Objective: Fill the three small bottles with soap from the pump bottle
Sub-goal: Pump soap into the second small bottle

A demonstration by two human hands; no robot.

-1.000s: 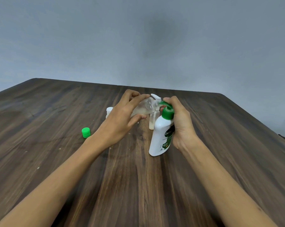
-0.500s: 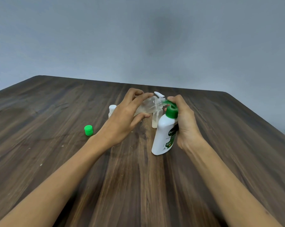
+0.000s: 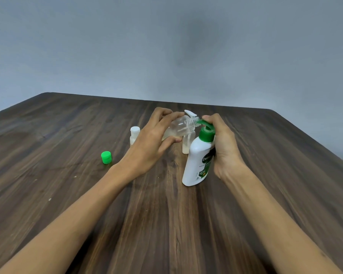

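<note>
A white pump bottle (image 3: 197,161) with a green pump head stands on the dark wooden table (image 3: 166,224). My right hand (image 3: 224,147) wraps its neck, fingers over the pump head. My left hand (image 3: 152,145) grips a clear small bottle (image 3: 179,127), tilted sideways in the air, its open mouth touching the green spout. Behind it a second small bottle (image 3: 187,143) stands with pale soap in its bottom and its white flip cap open. A third small bottle (image 3: 134,134) with a white cap stands further left, partly hidden by my left hand.
A loose green cap (image 3: 106,157) lies on the table left of my left wrist. A plain grey wall rises behind the table's far edge. The table's right edge runs diagonally past my right arm.
The pump head has risen a little under my right hand. Both hands and the tilted bottle keep their places; the view has shifted slightly.
</note>
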